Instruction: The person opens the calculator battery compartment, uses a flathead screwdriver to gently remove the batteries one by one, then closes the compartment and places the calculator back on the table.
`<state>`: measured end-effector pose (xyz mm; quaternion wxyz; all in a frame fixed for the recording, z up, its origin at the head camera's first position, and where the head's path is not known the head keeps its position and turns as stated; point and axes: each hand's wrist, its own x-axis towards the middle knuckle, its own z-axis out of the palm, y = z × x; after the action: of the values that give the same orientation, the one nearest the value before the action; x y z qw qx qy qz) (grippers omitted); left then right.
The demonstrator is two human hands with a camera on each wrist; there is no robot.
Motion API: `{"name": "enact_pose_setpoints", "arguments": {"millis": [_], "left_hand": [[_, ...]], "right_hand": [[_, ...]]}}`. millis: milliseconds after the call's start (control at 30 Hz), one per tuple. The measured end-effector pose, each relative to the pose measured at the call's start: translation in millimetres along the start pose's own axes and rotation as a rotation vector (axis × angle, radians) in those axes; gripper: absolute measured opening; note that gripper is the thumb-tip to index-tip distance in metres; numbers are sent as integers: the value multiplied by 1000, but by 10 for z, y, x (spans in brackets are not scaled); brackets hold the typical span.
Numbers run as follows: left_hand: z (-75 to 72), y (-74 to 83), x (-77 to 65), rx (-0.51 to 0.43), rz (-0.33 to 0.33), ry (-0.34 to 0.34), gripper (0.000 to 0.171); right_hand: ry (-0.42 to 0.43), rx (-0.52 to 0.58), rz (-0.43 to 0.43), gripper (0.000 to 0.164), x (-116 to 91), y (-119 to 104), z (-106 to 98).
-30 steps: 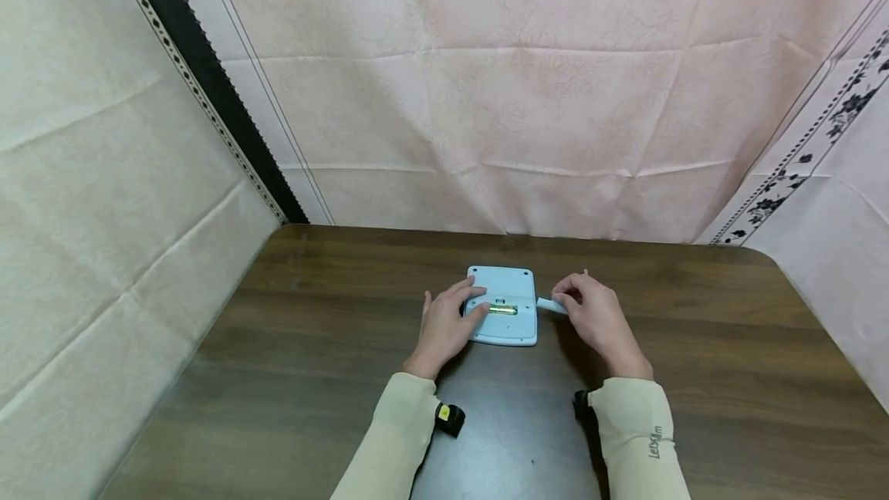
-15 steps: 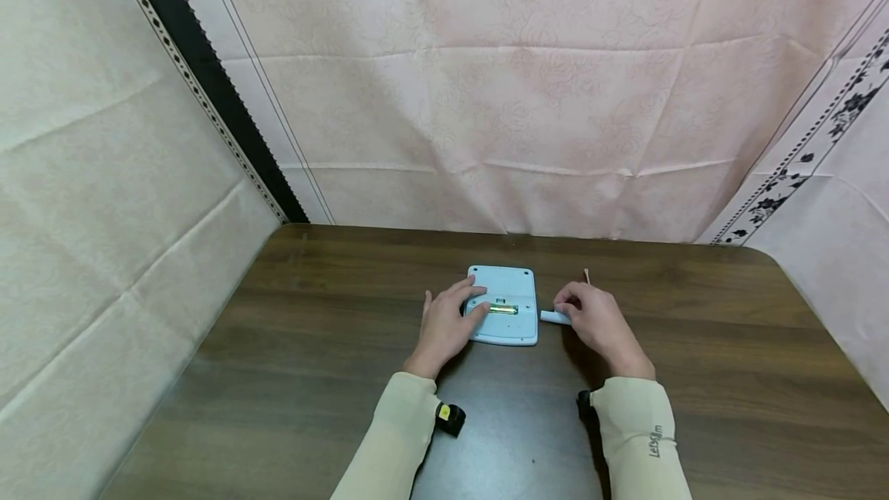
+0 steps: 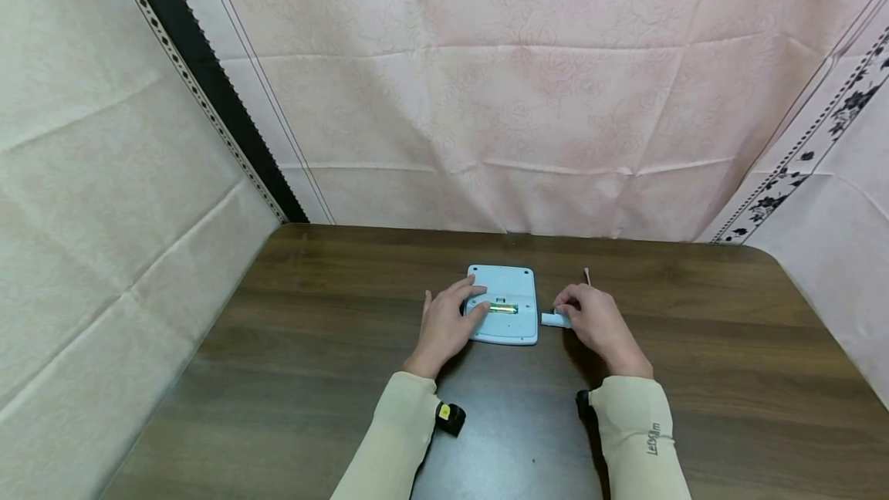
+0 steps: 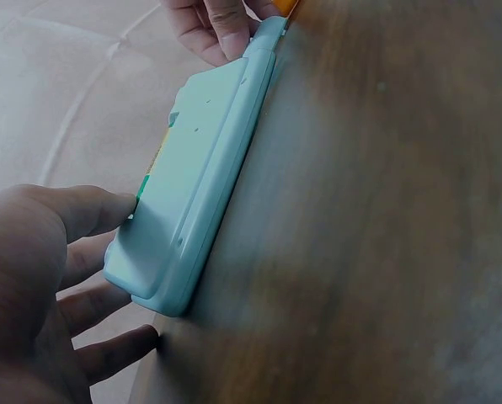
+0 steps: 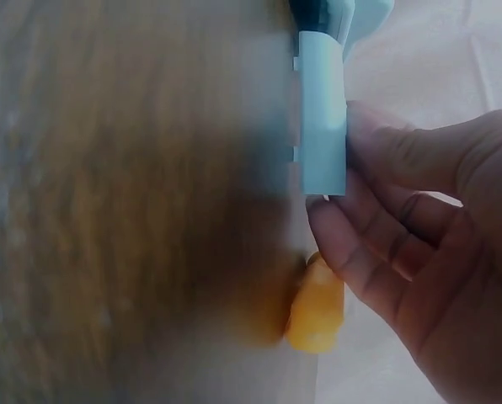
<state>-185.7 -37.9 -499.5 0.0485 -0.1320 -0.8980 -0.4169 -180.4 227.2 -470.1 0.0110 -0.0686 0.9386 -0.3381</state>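
Observation:
A flat light-blue device [image 3: 510,332] lies back side up on the wooden table, with its battery slot uncovered. A green-gold battery [image 3: 503,309] sits in that slot. My left hand [image 3: 444,330] holds the device by its left side, the thumb by the battery and other fingers at the edge. Just right of the device, my right hand [image 3: 597,322] pinches a light-blue battery cover [image 5: 323,118] with small tabs along one side. An orange piece [image 5: 317,311] shows below the right fingers; its kind is unclear. A thin pale stick [image 3: 587,276] juts out beyond that hand.
The brown wooden table [image 3: 292,407] has rounded far corners. Pale patterned cloth [image 3: 486,114] hangs behind it and at both sides. Each wrist bears a small black camera, such as the left wrist camera [image 3: 451,419].
My right hand has shifted slightly, and the battery cover has turned from slanting to nearly level, a little lower and farther from the device. The left hand and device stay put.

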Motion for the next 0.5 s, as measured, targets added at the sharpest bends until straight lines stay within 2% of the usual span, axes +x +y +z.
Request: {"name": "enact_pose_setpoints", "arguments": {"millis": [300, 500], "left_hand": [[1, 2, -2, -2, -11, -2, 34], [-3, 5, -6, -10, -5, -4, 34]], "right_hand": [[6, -25, 17, 11, 0, 1, -5], [76, -20, 9, 10, -7, -31, -40]]}}
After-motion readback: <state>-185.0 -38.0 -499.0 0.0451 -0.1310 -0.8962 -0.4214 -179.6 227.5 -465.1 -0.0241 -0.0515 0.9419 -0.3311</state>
